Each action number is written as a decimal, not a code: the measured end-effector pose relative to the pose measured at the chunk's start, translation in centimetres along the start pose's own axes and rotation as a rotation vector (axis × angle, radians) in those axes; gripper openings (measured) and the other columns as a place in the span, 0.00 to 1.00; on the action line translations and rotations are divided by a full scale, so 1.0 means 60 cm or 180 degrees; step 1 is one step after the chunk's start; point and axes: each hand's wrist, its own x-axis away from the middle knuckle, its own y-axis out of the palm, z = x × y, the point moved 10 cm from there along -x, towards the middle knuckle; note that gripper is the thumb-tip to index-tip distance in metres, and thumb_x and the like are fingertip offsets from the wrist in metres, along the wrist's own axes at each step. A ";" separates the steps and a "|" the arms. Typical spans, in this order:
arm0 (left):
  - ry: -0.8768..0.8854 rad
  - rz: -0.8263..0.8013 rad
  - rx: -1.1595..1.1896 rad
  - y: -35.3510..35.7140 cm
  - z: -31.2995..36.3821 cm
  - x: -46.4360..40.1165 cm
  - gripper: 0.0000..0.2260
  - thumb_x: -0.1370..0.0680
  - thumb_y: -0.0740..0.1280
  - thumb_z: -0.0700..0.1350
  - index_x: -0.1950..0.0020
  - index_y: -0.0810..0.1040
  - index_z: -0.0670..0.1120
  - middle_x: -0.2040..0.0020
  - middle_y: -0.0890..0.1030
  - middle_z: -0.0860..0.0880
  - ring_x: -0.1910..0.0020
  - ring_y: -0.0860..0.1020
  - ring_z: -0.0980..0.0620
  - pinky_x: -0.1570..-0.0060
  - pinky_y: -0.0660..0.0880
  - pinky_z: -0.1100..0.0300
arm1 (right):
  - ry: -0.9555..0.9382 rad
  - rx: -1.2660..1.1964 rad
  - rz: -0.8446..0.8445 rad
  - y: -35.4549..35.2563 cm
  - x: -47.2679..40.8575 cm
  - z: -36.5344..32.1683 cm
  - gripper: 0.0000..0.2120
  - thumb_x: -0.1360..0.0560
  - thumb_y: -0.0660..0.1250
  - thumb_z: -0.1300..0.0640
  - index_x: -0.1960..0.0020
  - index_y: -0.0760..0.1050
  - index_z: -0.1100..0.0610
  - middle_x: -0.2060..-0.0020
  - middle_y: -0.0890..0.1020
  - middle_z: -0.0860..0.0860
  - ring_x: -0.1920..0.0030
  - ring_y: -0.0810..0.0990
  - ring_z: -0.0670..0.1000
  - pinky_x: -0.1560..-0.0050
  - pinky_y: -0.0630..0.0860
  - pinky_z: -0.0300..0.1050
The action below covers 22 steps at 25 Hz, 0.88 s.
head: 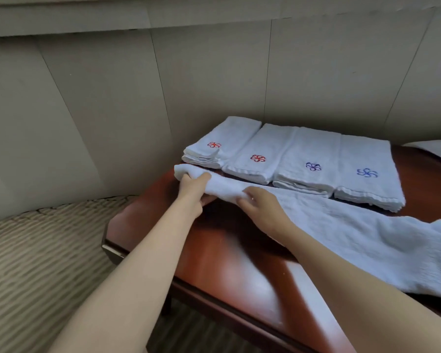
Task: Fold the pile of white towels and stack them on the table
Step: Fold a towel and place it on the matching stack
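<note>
Take the row of folded towels (290, 159) at the back of the bench (214, 250) as your landmark; everything below is placed from it.

Just in front of the row's left end, your left hand (192, 191) has its grip curled around the end of the long white towel (354, 238), thumb on top and fingers tucked beneath. That hold seems meant to lift the end clear of the wood so it can be turned over onto the rest of the cloth.

A little to the right, in front of the second folded towel, your right hand (262, 208) grasps the same towel's near edge, fingers bent over the fabric. It looks placed to keep the two edges even while the left brings the end across.

From there the towel runs on to the right along the front of the row, touching or nearly touching it, then widens and rumples well past the row's right end, where its far part slips out of view.

The towel is plain white with a nubbly weave, already narrowed into a long band, soft and limp. The four folded ones show stitched flowers, two red on the left, two blue on the right.
</note>
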 end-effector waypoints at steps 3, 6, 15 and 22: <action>0.0630 0.0507 -0.0059 -0.046 0.068 -0.013 0.16 0.25 0.64 0.40 0.38 0.66 0.46 0.45 0.75 0.46 0.47 0.76 0.48 0.52 0.78 0.53 | -0.0002 -0.0701 0.0119 -0.002 -0.005 -0.031 0.11 0.21 0.60 0.54 0.55 0.75 0.61 0.59 0.79 0.53 0.57 0.75 0.51 0.58 0.66 0.44; 0.0795 0.1295 0.0097 -0.134 0.083 -0.018 0.11 0.28 0.66 0.44 0.50 0.66 0.49 0.43 0.73 0.43 0.54 0.72 0.48 0.58 0.71 0.60 | 0.0030 -0.0686 -0.0536 0.067 0.002 -0.040 0.19 0.20 0.57 0.45 0.49 0.78 0.58 0.52 0.81 0.52 0.49 0.77 0.51 0.49 0.70 0.44; 0.2139 -0.0113 -0.4585 0.089 0.010 0.057 0.19 0.19 0.57 0.49 0.29 0.68 0.47 0.28 0.64 0.42 0.28 0.60 0.44 0.33 0.58 0.52 | 0.0068 0.0898 0.0224 -0.062 0.016 0.023 0.21 0.19 0.56 0.55 0.27 0.62 0.54 0.36 0.72 0.57 0.35 0.68 0.59 0.39 0.68 0.54; 0.2741 -0.2733 -0.4552 0.462 -0.166 0.287 0.15 0.18 0.54 0.48 0.38 0.72 0.43 0.38 0.72 0.44 0.36 0.69 0.45 0.39 0.67 0.50 | 0.1798 0.1487 0.0680 -0.408 0.189 0.278 0.18 0.21 0.53 0.60 0.33 0.70 0.58 0.39 0.75 0.61 0.38 0.71 0.63 0.41 0.70 0.53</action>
